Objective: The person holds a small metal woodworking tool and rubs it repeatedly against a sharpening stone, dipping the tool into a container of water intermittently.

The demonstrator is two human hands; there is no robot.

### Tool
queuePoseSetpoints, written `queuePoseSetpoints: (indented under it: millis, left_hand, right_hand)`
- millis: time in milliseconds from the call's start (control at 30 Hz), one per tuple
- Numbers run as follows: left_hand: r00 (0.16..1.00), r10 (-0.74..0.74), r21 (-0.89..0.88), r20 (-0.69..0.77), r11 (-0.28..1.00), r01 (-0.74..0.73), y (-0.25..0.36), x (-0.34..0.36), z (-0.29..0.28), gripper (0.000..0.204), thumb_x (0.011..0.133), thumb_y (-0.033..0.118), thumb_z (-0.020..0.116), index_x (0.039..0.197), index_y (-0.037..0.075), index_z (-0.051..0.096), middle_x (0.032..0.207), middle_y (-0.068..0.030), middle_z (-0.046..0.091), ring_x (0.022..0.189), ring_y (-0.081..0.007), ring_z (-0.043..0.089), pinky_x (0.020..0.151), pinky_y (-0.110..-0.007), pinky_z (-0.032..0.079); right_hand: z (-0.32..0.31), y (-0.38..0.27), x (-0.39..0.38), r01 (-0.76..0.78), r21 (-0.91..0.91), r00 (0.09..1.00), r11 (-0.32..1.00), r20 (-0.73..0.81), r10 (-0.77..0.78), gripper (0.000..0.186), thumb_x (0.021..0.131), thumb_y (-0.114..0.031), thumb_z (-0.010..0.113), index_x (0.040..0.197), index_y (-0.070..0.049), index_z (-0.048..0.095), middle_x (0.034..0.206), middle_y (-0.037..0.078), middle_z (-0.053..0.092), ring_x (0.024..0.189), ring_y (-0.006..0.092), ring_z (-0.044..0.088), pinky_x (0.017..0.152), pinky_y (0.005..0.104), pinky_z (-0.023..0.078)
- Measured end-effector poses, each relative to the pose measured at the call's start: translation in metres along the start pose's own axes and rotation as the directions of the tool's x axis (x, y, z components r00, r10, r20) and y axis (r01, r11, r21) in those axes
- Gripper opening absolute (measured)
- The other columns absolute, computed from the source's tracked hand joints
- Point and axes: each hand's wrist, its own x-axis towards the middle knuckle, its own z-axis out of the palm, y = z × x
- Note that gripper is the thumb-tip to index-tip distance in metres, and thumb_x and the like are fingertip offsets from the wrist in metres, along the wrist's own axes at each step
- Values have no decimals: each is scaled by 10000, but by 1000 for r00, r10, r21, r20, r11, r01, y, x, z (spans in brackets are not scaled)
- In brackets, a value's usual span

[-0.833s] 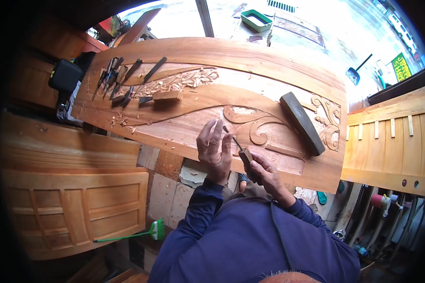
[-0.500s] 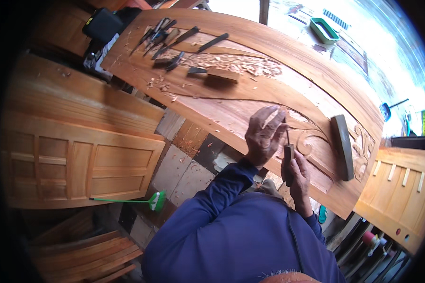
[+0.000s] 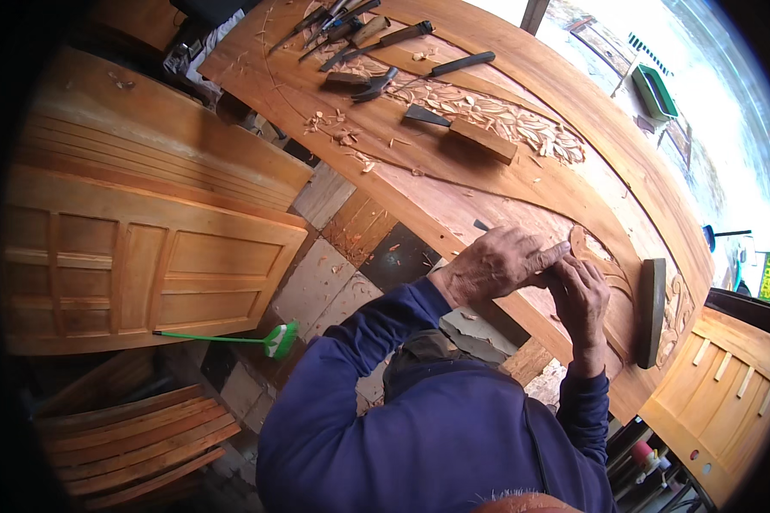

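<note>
My two hands meet over the near edge of a carved wooden panel [image 3: 453, 192]. A dark chisel tip [image 3: 481, 225] sticks out to the left past my left hand [image 3: 496, 263], which is closed with its fingers pointing right. Against those fingertips, my right hand [image 3: 580, 299] curls its fingers in; the chisel's shaft and handle are hidden by the hands. Just beyond the hands lies a carved scroll [image 3: 580, 242] in the panel. To the right of them a long dark grey block [image 3: 652, 312], like a sharpening stone, rests on the wood.
A wide-bladed tool with a wooden handle [image 3: 482, 141], a claw hammer [image 3: 375, 85] and several chisels [image 3: 402, 36] lie on the panel's far left among wood shavings [image 3: 338, 128]. Panelled doors [image 3: 137, 256] stand at left, with a green broom [image 3: 280, 340] on the tiled floor.
The chisel, upright in my right hand before, now points left beneath my left hand. My hands have drawn together, and the whole view has shifted.
</note>
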Motion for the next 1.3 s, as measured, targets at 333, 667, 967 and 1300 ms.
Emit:
queuePoseSetpoints:
  millis: [333,667,967,1300]
  left_hand:
    - [950,-10,242,-313,966,90,-146,39,-42,401,958,358,776,1300,154,726,902,-62,697,818,-227,654,677,-364,581]
    - [851,-288,409,-439,780,474,-395,91,-103,315,910,357,812,1092,111,735,1037,-114,759,1030,-339,687,954,-457,525]
    - [860,-379,501,-342,701,508,-436,79,-99,311,923,340,807,1138,120,762,1186,-104,741,1130,-351,641,977,-492,504]
    - [892,-349,490,-288,746,450,-348,107,-13,308,947,335,772,1109,76,740,1100,-128,715,1085,-350,652,972,-488,522]
  right_hand:
    - [48,-4,-5,-309,129,891,942,-308,334,670,888,-121,866,1504,-117,605,1571,185,540,1458,372,498,1204,492,405]
    - [79,7,-63,-504,130,839,854,-160,520,595,919,-117,809,1486,-87,630,1540,190,568,1448,369,510,1206,466,404]
    - [75,9,-57,-526,90,838,846,-116,534,558,924,-170,789,1457,-77,651,1527,193,585,1444,385,507,1215,486,388]
    - [75,9,-57,-517,21,841,855,-173,513,565,883,-150,842,1425,-116,689,1463,157,637,1338,347,591,1153,461,447]
